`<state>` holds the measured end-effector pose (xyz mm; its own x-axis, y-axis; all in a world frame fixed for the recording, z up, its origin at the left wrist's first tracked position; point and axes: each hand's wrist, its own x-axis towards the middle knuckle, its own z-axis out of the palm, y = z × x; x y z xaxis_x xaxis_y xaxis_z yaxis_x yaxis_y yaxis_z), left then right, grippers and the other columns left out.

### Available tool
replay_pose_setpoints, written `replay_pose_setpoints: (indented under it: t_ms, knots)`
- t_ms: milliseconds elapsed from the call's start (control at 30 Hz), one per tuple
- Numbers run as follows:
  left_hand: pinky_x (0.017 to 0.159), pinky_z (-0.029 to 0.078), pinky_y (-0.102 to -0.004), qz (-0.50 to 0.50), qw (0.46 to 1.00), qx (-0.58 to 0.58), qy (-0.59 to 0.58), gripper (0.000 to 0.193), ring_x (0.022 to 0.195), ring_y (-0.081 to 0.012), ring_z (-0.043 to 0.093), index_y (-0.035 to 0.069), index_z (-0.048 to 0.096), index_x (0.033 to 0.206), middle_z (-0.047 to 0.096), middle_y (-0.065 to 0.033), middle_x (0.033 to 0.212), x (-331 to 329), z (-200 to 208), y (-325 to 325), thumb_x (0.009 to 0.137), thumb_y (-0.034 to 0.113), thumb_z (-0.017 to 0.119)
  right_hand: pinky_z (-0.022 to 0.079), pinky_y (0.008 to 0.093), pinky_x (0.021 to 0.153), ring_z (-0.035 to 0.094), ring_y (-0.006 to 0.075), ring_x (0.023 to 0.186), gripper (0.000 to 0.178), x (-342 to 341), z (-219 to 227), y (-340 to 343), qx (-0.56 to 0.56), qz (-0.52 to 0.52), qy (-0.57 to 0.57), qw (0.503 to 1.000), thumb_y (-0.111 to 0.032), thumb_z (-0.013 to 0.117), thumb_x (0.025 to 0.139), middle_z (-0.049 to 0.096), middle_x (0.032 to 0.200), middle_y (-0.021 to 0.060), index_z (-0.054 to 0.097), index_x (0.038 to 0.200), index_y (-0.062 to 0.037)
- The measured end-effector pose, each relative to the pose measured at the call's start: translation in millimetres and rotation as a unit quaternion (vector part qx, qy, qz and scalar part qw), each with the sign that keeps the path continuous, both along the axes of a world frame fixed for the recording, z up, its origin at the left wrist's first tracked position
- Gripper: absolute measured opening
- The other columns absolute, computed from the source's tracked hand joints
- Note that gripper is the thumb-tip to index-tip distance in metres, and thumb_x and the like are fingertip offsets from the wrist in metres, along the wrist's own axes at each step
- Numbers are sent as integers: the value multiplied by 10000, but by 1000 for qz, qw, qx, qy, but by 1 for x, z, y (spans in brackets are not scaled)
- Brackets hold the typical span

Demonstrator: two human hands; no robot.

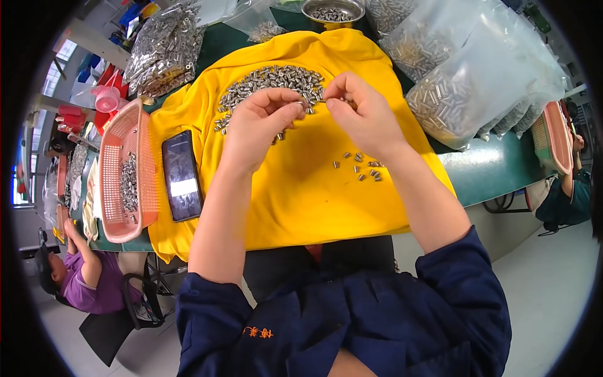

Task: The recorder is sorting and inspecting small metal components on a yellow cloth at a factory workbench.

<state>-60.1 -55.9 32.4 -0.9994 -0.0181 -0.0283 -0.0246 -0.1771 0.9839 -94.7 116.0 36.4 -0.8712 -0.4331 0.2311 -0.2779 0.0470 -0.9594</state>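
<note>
A big pile of small silvery metal cylinders (270, 80) lies on a yellow cloth (295, 201). Over the pile's near edge, my left hand (260, 122) pinches thumb and forefinger together on what looks like one small metal cylinder, mostly covered by the fingertips. My right hand (367, 116) is close beside it, fingers curled and closed, with bits of metal cylinder showing between thumb and fingers. The two hands do not touch. A separate small group of metal cylinders (358, 168) is scattered on the cloth below my right hand.
Left of the cloth's middle lie a black phone (182, 176) and a pink basket (151, 195) holding metal parts. Bags of metal parts (440, 103) crowd the right; another bag (164, 50) and a metal bowl (333, 11) stand behind. People sit at both sides.
</note>
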Motion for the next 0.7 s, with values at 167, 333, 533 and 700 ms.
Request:
replay_pose_setpoints:
  t_ms: [167, 333, 533, 700]
  knots:
    - [687, 461, -230, -51, 994, 101, -11, 171, 745, -121, 570, -7, 571, 948, 601, -63, 832, 7, -7, -1, 780, 22, 567, 306, 148, 530, 352, 8, 611, 58, 0, 6, 2, -15, 78, -58, 995, -42, 481, 793, 419, 733, -54, 462, 847, -52]
    - [691, 474, -241, -80, 988, 129, -6, 147, 732, -136, 581, -4, 580, 927, 602, -71, 837, 6, -8, 1, 783, 19, 566, 336, 182, 510, 388, 29, 587, 41, 1, 6, 0, -23, 90, -61, 994, -71, 485, 761, 447, 671, -36, 474, 783, -39]
    - [686, 476, -238, -73, 993, 89, -4, 130, 730, -130, 583, -5, 592, 894, 610, -68, 812, 6, -10, 0, 766, 11, 582, 372, 243, 505, 466, 120, 561, 62, 8, 6, -3, 56, 39, 77, 995, -68, 488, 736, 504, 643, 44, 471, 787, -36]
    - [676, 478, -232, -52, 998, -12, 17, 124, 718, -124, 586, -14, 595, 875, 616, -68, 792, 7, -9, 3, 753, 11, 597, 404, 311, 519, 513, 258, 564, 79, 12, 7, -5, 165, 1, 145, 976, -87, 501, 730, 517, 625, 131, 465, 776, -33]
